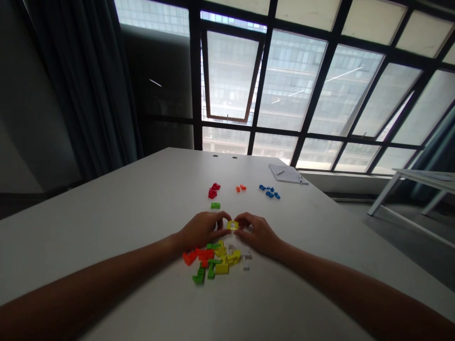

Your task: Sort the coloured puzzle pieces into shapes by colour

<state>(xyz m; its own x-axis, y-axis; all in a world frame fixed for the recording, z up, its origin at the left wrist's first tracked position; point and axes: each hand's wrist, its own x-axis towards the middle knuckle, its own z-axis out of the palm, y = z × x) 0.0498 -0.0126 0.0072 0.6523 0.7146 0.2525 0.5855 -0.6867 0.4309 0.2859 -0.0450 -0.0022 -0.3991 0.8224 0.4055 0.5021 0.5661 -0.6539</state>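
Note:
Between my left hand [202, 231] and my right hand [258, 235] sits a small yellow plastic block with a square opening [232, 225]. The fingertips of both hands pinch it from either side, just above the white table [106, 227]. Right below my hands lies a jumbled heap of orange, green, yellow and white plastic blocks [215, 260]. A lone green block [215, 205] rests just beyond my fingers. Farther off are a group of red blocks [213, 190], a few orange blocks [240, 187] and a group of blue blocks [269, 192].
A white notepad with a pen [287, 173] lies at the table's far right corner. The table's edge runs diagonally on both sides. A white side table [419, 182] stands to the right, and tall windows [291, 85] rise behind.

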